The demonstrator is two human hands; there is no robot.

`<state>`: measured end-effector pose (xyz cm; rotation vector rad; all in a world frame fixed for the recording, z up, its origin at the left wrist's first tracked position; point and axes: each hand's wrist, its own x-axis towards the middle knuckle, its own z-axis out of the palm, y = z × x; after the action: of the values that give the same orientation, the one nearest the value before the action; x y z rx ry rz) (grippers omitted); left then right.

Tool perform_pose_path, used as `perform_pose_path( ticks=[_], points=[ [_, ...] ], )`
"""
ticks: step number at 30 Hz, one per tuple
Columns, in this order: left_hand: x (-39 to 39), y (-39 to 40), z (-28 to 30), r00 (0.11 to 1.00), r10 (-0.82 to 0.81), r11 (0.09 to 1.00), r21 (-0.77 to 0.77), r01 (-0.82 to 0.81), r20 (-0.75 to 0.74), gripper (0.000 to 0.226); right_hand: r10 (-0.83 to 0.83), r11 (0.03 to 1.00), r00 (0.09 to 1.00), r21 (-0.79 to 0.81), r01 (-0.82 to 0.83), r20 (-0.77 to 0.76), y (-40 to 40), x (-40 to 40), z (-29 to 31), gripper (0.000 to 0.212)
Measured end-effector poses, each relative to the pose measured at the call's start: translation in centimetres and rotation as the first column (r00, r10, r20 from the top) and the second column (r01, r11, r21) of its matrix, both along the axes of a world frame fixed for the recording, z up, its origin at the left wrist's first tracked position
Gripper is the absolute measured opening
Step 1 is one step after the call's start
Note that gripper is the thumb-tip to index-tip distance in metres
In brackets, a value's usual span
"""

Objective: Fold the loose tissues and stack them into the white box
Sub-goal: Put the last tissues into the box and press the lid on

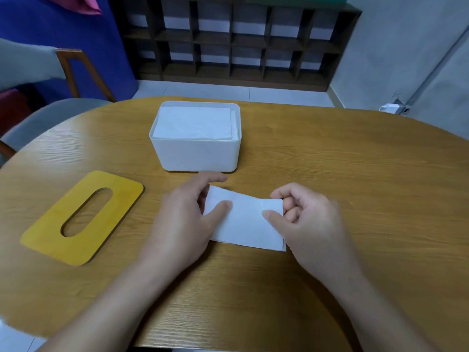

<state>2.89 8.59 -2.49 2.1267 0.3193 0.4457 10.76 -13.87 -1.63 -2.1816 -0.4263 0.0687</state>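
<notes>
A folded white tissue (245,222) lies on the wooden table (355,174) just in front of me. My left hand (187,219) holds its left edge, thumb on top and fingers at the far corner. My right hand (302,217) pinches the right edge between thumb and curled fingers. Behind the tissue stands the white box (195,154), open at the top, with a stack of folded tissues (193,123) filling it almost to the rim.
A yellow wooden lid (83,217) with an oval slot lies flat at the left of the table. A grey chair (45,118) stands at the table's far left edge. A dark shelf unit (236,41) lines the wall behind.
</notes>
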Motion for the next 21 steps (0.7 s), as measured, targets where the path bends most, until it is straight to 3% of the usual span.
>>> perform_pose_path(
  ticks=[4, 8, 12, 15, 21],
  points=[
    [0.49, 0.1, -0.47, 1.0, 0.001, 0.997, 0.079, 0.001, -0.019, 0.034, 0.003, 0.994, 1.0, -0.11, -0.001, 0.021, -0.06, 0.35, -0.25, 0.015],
    [0.23, 0.23, -0.81, 0.996, -0.016, 0.95, 0.309, 0.042, -0.087, 0.038, -0.006, 0.981, 0.997, -0.193, 0.022, 0.083, 0.02, 0.43, -0.24, 0.017],
    [-0.07, 0.86, -0.48, 0.984, -0.057, 0.932, 0.343, 0.114, -0.171, 0.054, 0.024, 0.937, 0.997, -0.35, 0.001, 0.068, 0.02, 0.49, 0.11, 0.03],
    [-0.28, 0.86, -0.23, 0.962, -0.081, 0.902, 0.392, 0.182, -0.26, 0.069, 0.051, 0.941, 0.999, -0.336, -0.046, 0.006, 0.05, 0.5, 0.1, 0.02],
    [-0.11, 0.81, 0.09, 0.955, -0.109, 0.917, 0.343, 0.203, -0.274, 0.037, 0.155, 0.956, 0.988, -0.254, -0.147, 0.01, -0.02, 0.45, -0.1, 0.014]
  ],
)
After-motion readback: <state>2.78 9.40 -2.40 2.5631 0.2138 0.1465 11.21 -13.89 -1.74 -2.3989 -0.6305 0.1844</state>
